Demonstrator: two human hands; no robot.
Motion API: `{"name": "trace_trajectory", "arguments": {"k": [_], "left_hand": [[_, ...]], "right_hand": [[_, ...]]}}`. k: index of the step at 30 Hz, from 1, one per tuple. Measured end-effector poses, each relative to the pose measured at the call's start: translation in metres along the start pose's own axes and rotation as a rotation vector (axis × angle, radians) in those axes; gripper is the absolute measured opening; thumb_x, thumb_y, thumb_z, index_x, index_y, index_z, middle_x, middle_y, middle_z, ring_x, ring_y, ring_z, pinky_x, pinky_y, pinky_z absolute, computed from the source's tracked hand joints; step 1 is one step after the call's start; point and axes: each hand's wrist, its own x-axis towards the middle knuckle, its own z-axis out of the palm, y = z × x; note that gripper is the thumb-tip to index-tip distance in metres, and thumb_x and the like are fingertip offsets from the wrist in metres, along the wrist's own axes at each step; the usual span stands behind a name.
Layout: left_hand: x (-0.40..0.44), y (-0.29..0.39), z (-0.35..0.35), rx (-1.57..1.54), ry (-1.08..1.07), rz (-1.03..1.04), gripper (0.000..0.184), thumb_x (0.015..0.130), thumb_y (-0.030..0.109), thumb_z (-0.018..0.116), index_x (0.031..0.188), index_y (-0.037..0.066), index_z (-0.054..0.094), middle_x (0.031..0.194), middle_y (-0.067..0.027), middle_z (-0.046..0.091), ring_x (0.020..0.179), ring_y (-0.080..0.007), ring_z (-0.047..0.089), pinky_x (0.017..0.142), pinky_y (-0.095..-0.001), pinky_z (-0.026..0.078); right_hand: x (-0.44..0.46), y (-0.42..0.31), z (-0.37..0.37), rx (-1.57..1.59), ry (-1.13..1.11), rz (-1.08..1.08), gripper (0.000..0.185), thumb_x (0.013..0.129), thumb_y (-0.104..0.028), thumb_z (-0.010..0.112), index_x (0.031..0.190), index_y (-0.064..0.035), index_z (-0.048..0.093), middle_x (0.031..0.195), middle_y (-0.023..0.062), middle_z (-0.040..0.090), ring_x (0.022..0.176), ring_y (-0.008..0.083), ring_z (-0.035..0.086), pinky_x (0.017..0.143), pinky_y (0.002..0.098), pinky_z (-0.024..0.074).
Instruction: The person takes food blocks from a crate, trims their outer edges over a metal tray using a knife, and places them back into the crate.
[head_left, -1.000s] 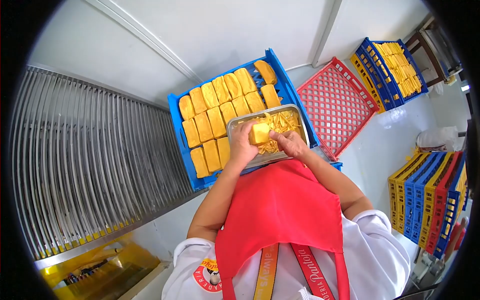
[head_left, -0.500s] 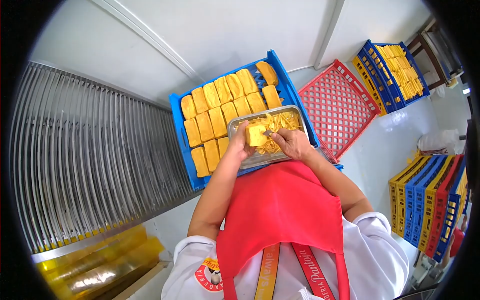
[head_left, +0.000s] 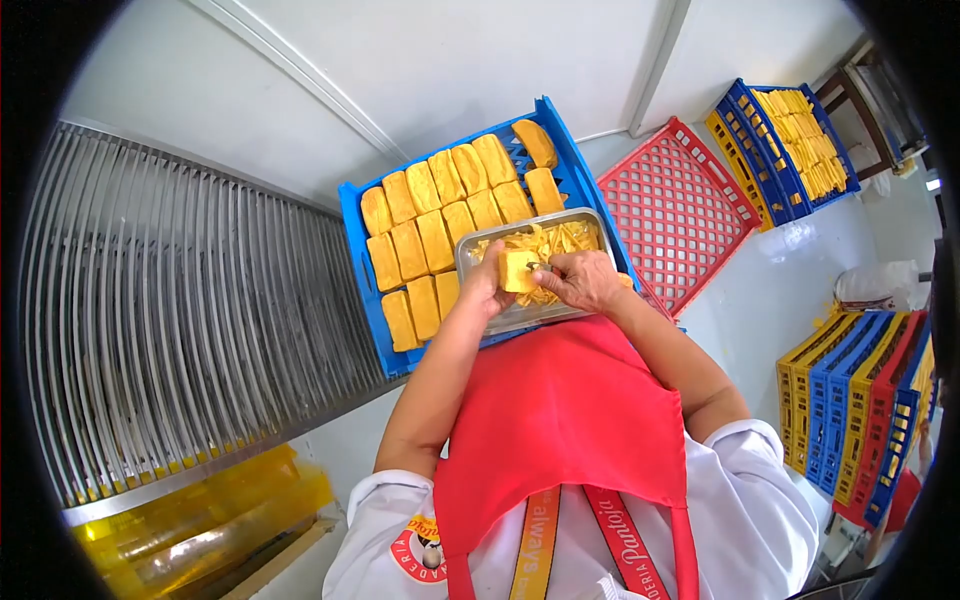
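My left hand (head_left: pixel 487 283) is closed round a yellow bread loaf (head_left: pixel 517 271), one end of it facing up toward me. Fingers of my right hand (head_left: pixel 582 279) grip a small knife (head_left: pixel 538 267), its short metal blade against the loaf; the handle is hidden in my fist. Both hands are over a metal tray (head_left: pixel 468 243) holding yellow crust trimmings (head_left: pixel 560 238). Under the tray, a blue crate (head_left: pixel 352 215) carries rows of similar yellow loaves (head_left: pixel 434 240).
A slatted metal rack (head_left: pixel 190 300) stands at left, with yellow plastic sheeting (head_left: pixel 210 520) below it. To the right lies a red crate (head_left: pixel 680 215). Farther back, a blue crate (head_left: pixel 770 160) holds yellow sticks. Stacked coloured crates (head_left: pixel 850 400) stand at far right.
The loaf has turned slightly and shifted a little to the right in my left hand. My right hand has tilted, and less of the knife blade shows.
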Motion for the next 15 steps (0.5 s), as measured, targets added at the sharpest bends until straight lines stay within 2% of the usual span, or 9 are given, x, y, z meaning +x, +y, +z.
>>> {"name": "trace_trajectory", "arguments": {"k": [2,5,7,8,10,11,13,14,15], "left_hand": [[0.012,-0.005,-0.005,-0.014,-0.009,-0.025,0.042,0.100,0.045,0.047,0.118,0.009,0.058,0.101,-0.0066,0.069,0.086,-0.0205,0.070,0.069,-0.0349,0.059],[0.019,-0.006,-0.008,-0.078,0.016,0.014,0.043,0.098,0.047,0.052,0.117,0.009,0.058,0.098,-0.0064,0.069,0.084,-0.0217,0.070,0.064,-0.0358,0.059],[0.021,0.001,-0.012,0.155,0.193,0.073,0.048,0.093,0.046,0.062,0.121,0.007,0.053,0.096,-0.0086,0.067,0.082,-0.0224,0.069,0.059,-0.0377,0.059],[0.017,0.003,-0.009,0.151,0.194,0.072,0.048,0.093,0.046,0.062,0.121,0.007,0.053,0.096,-0.0086,0.067,0.082,-0.0224,0.069,0.059,-0.0377,0.059],[0.003,0.010,0.001,0.241,0.279,0.225,0.062,0.086,0.044,0.072,0.128,0.007,0.045,0.101,-0.0131,0.065,0.079,-0.0242,0.069,0.055,-0.0382,0.058],[0.000,0.011,0.005,0.239,0.281,0.224,0.062,0.086,0.044,0.072,0.128,0.007,0.045,0.101,-0.0131,0.065,0.079,-0.0242,0.069,0.055,-0.0382,0.058],[0.001,0.011,0.014,0.246,0.456,0.244,0.072,0.083,0.041,0.077,0.134,0.010,0.036,0.112,-0.0187,0.061,0.080,-0.0260,0.068,0.054,-0.0375,0.058],[0.007,0.008,0.008,0.286,0.389,0.274,0.071,0.084,0.045,0.075,0.134,0.011,0.037,0.122,-0.0223,0.055,0.086,-0.0287,0.070,0.044,-0.0362,0.056],[0.013,0.005,0.004,0.286,0.387,0.273,0.071,0.084,0.045,0.075,0.134,0.011,0.037,0.122,-0.0223,0.055,0.086,-0.0287,0.070,0.044,-0.0362,0.056]], "right_hand": [[0.001,-0.001,0.001,-0.003,-0.043,0.038,0.057,0.094,-0.060,0.047,0.072,-0.0110,0.065,0.065,0.0176,0.065,0.067,0.0373,0.066,0.063,0.0489,0.0519],[0.004,0.002,0.006,-0.021,-0.090,0.123,0.062,0.091,-0.067,0.047,0.070,-0.0118,0.066,0.064,0.0177,0.065,0.068,0.0376,0.067,0.065,0.0491,0.0526],[0.003,0.002,0.006,0.149,-0.134,0.238,0.065,0.088,-0.070,0.048,0.075,-0.0095,0.066,0.069,0.0186,0.067,0.071,0.0381,0.068,0.068,0.0488,0.0531],[0.004,0.004,0.006,0.148,-0.138,0.237,0.065,0.088,-0.070,0.048,0.075,-0.0095,0.066,0.069,0.0186,0.067,0.071,0.0381,0.068,0.068,0.0488,0.0531],[0.005,0.007,0.007,-0.015,-0.086,0.269,0.067,0.084,-0.073,0.053,0.085,-0.0070,0.066,0.077,0.0199,0.069,0.077,0.0383,0.069,0.071,0.0480,0.0534],[0.006,0.002,0.001,-0.014,-0.089,0.268,0.067,0.084,-0.073,0.053,0.085,-0.0070,0.066,0.077,0.0199,0.069,0.077,0.0383,0.069,0.071,0.0480,0.0534],[0.009,-0.010,-0.017,-0.094,-0.111,0.213,0.072,0.080,-0.074,0.057,0.097,-0.0043,0.065,0.088,0.0227,0.070,0.081,0.0386,0.069,0.074,0.0477,0.0533],[0.010,-0.009,-0.015,-0.113,-0.079,0.173,0.070,0.081,-0.073,0.057,0.097,-0.0061,0.065,0.089,0.0218,0.070,0.081,0.0376,0.069,0.076,0.0492,0.0531],[0.010,-0.008,-0.015,-0.114,-0.079,0.175,0.070,0.081,-0.073,0.057,0.097,-0.0061,0.065,0.089,0.0218,0.070,0.081,0.0376,0.069,0.076,0.0492,0.0531]]}}
